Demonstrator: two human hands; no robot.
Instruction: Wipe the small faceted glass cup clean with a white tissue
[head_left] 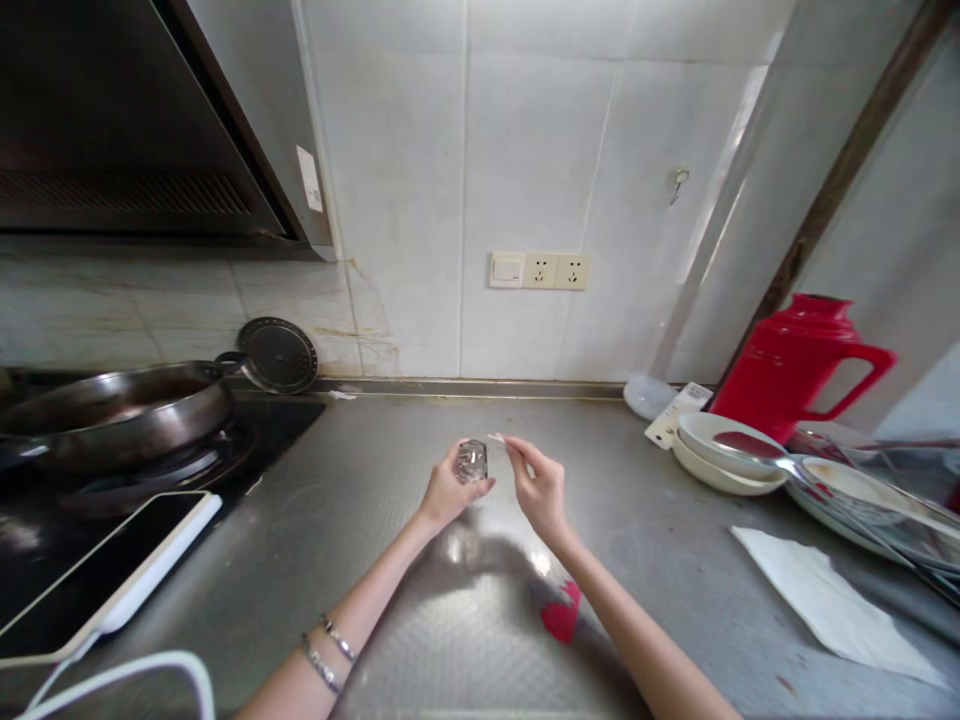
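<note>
My left hand (448, 490) is closed around a small clear glass (472, 460), held above the steel counter (420, 620). My right hand (538, 484) is just to the right of the glass, its fingers pinched on a small pale strip (498, 438) whose nature I cannot make out. The strip's tip is near the glass rim. Bracelets sit on my left wrist. A small red object (562, 615) lies on the counter under my right forearm.
A dark wok (112, 410) sits on the stove at left, with a round lid (277, 355) leaning on the wall. A tablet (105, 560) with a white cable lies front left. At right stand a red jug (795, 365), stacked bowls (724, 450), plates and a paper towel (825, 590).
</note>
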